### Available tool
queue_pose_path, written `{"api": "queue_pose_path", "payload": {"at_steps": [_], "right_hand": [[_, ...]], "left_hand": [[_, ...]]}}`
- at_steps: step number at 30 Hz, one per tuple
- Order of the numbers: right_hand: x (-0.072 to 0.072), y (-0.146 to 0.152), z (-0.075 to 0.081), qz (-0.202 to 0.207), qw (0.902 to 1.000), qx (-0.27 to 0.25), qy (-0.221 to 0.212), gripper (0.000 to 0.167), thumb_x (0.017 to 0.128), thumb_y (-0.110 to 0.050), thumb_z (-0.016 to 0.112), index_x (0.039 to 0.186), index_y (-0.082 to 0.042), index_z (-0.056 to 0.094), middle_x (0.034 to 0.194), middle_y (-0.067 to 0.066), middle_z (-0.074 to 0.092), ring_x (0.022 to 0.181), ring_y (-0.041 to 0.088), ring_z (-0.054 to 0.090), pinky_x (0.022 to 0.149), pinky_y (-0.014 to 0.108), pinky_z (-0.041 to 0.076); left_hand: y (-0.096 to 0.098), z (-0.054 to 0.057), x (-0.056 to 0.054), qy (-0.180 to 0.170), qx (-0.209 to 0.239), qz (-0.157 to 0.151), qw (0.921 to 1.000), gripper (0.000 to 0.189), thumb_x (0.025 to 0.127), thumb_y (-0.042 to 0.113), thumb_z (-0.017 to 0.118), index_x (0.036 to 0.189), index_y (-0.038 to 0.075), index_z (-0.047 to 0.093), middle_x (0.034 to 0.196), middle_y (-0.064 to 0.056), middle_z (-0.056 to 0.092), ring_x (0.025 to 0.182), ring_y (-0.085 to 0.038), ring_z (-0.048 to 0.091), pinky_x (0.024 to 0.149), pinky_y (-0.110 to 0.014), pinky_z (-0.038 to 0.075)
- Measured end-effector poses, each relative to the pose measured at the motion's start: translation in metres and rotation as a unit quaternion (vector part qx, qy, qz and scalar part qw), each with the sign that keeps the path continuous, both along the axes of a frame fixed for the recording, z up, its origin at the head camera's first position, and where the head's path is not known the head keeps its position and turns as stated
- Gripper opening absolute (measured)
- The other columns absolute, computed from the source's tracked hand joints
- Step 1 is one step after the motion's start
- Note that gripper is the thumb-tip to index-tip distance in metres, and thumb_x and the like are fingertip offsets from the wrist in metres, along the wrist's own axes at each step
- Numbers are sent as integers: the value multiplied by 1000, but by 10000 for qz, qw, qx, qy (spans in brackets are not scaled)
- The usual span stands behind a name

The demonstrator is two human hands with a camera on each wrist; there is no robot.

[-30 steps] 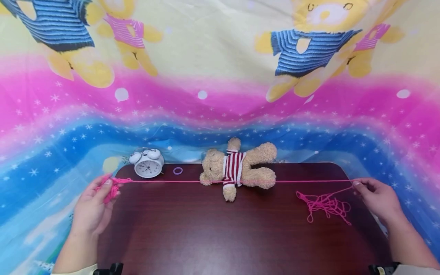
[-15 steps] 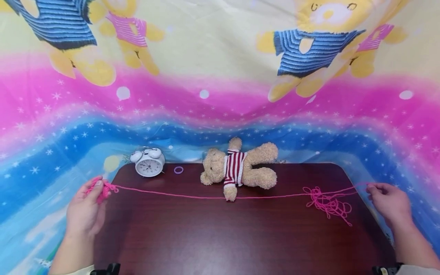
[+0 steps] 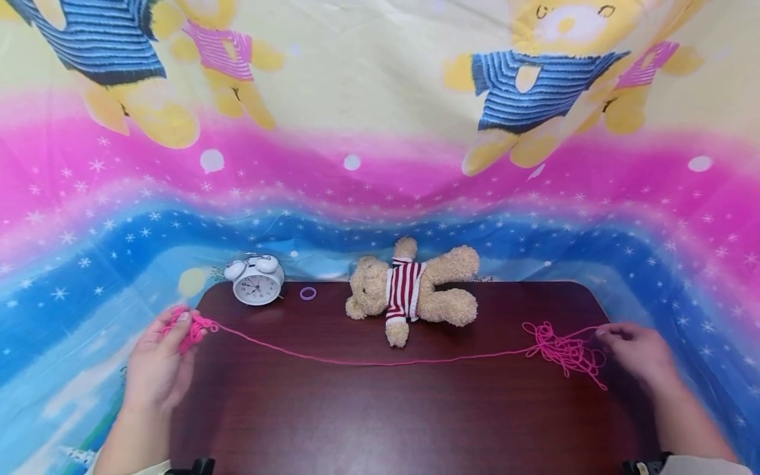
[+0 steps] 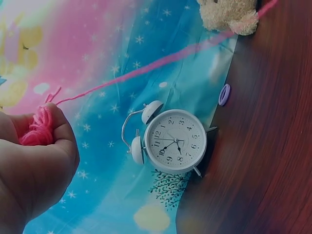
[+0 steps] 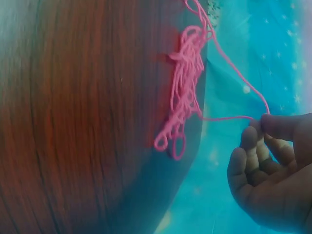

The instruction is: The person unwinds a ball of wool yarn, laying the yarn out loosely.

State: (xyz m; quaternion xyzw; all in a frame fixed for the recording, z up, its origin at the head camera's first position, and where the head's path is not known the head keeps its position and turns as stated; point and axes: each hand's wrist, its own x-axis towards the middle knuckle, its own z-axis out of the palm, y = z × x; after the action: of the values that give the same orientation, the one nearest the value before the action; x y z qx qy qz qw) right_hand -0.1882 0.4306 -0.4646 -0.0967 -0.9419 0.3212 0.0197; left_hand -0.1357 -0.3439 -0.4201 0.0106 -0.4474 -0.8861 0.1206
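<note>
Pink yarn [image 3: 368, 363] runs in a sagging line across the table between both hands. My left hand [image 3: 156, 366], at the table's left side, grips a small bundle of the yarn [image 4: 40, 129] between thumb and curled fingers. At the right side, my right hand [image 3: 644, 356] pinches a strand between thumb and index finger, while its other fingers are loosely bent in the right wrist view. Beside it, a loose tangle of the same yarn [image 5: 187, 78] lies on the tabletop, joined to the pinched strand.
A teddy bear [image 3: 405, 290] in a red-and-white striped shirt lies sideways at the back of the dark wooden table [image 3: 380, 415]. A white twin-bell alarm clock [image 3: 257, 284] stands back left, with a purple ring [image 3: 307, 293] near it. Printed cloth [image 3: 380, 191] hangs behind.
The yarn was taut across the bear and now sags in front of it. My right hand moved outward, then back inward and lower. The left hand shifted slightly, still gripping its bundle.
</note>
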Motion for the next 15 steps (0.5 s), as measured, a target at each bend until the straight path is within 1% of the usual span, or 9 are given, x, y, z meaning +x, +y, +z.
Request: {"api": "queue_pose_path", "payload": {"at_steps": [2,6,9,11,13,15], "right_hand": [[-1,-7,-3,130,9999,-51,-36,44,106,-37,59,121,4,71,94,13,73,77,17,62,61,32,48],[-3,-20,-8,369,9992,-20,-177,40,105,-37,60,118,-2,73,99,14,73,84,25,62,65,34,48],[-5,-31,-10,526,9982,111,-283,37,104,-38,62,116,-6,75,106,14,73,93,29,63,70,36,48],[-6,-37,-10,639,9972,113,-374,36,103,-38,63,117,-7,75,111,16,71,98,33,63,72,39,50],[-7,-44,-11,723,9963,36,-461,35,103,-36,65,118,-6,74,113,17,71,100,35,63,74,40,52],[-7,-49,-11,780,9956,-46,-520,35,102,-33,67,120,-4,73,112,17,71,98,33,63,74,39,54]], "left_hand": [[3,1,0,-22,-80,-2,10000,18,106,4,56,122,6,63,105,-6,72,86,-14,73,79,-22,59],[7,3,-1,-85,-160,-19,9998,17,106,6,57,122,7,61,105,-4,72,86,-13,72,79,-21,59],[9,3,-1,-159,-186,-33,9997,16,105,6,58,121,8,61,105,-4,73,87,-13,72,79,-21,59],[11,3,-2,-227,-239,-10,9995,17,105,8,59,121,8,61,105,-4,72,87,-13,72,80,-21,59],[12,3,-2,-267,-292,-7,9992,17,104,9,60,122,8,60,106,-3,72,88,-12,72,80,-21,59],[14,3,-3,-276,-345,-15,9990,18,104,9,61,122,8,60,106,-3,71,88,-12,71,80,-21,59]]}}
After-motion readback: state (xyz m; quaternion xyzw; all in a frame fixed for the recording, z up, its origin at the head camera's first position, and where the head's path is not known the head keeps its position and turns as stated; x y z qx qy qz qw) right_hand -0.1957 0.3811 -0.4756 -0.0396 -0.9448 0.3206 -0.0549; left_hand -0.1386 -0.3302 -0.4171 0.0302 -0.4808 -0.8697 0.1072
